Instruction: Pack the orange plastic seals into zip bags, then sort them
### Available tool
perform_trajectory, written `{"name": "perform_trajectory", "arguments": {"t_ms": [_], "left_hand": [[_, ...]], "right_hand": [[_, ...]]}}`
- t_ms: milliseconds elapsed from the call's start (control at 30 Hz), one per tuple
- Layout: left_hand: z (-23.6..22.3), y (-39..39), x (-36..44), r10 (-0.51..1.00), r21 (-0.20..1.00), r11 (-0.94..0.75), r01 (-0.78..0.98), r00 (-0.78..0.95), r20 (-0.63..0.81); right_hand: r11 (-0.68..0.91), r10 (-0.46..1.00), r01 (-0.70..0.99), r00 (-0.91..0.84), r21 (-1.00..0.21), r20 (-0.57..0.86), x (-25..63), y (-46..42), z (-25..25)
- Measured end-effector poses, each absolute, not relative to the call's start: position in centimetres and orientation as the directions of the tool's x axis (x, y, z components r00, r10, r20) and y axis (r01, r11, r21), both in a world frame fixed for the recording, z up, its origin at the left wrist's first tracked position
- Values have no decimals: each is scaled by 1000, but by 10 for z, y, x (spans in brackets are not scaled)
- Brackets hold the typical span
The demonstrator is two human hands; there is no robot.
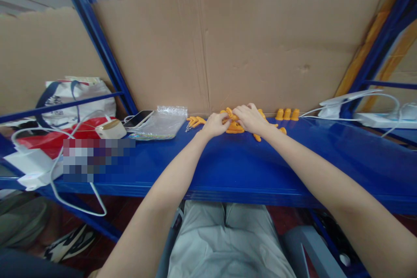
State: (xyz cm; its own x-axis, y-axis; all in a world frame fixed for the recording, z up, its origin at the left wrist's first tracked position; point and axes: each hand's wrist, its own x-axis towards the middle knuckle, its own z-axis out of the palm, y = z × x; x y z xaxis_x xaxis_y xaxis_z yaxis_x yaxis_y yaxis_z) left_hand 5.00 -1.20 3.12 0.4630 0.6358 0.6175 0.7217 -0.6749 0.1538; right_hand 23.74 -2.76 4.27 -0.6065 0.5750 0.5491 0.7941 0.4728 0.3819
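My left hand point(215, 125) is closed, its fingertips pinching a small orange-yellow piece point(229, 113) at the back of the blue shelf. On the other side of that piece, my right hand point(249, 117) is closed too, with its fingertips against it. The piece's exact kind is too small to tell. Below the fingers lies another orange piece point(235, 128). Just left of my left hand are slender orange pieces point(196, 120) with a small metal chain point(189, 127). More orange bits point(257, 137) lie under and beside my right hand, partly hidden by it.
Three orange cup-shaped pieces point(287, 114) stand in a row at right. Leftward lie a clear plastic bag point(163, 125), a phone point(140, 119), a white charger point(31, 161) with cables and a cloth bag point(81, 97). A cardboard wall point(260, 43) rises behind. Another person's shoe point(70, 243) shows lower left.
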Motion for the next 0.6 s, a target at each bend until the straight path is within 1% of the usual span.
{"name": "perform_trajectory", "arguments": {"t_ms": [67,133,233,267,333,400,500,533,600], "left_hand": [[31,-9,51,659,239,-677,696,428,618],[31,-7,53,704,370,-668,646,388,595],[33,-4,51,809,611,-587,531,354,470],[34,-4,50,837,678,-547,491,348,423],[35,-3,45,877,776,-472,419,312,365],[35,-2,39,903,830,-422,364,246,352],[33,0,31,921,860,-388,332,165,352],[33,1,29,923,861,-384,334,148,355],[33,2,26,925,859,-378,345,117,360]], "right_hand": [[465,584,799,-601,381,546,236,-29,43],[457,590,804,-594,379,548,235,-31,44],[426,590,829,-558,363,583,242,-28,45],[407,589,844,-536,350,605,246,-26,45],[361,588,884,-462,295,664,260,-19,46],[306,587,935,-334,179,737,280,-10,46],[216,571,974,-74,-63,817,314,4,45],[175,576,972,26,-155,817,327,8,45],[80,604,938,223,-336,765,352,17,41]]}}
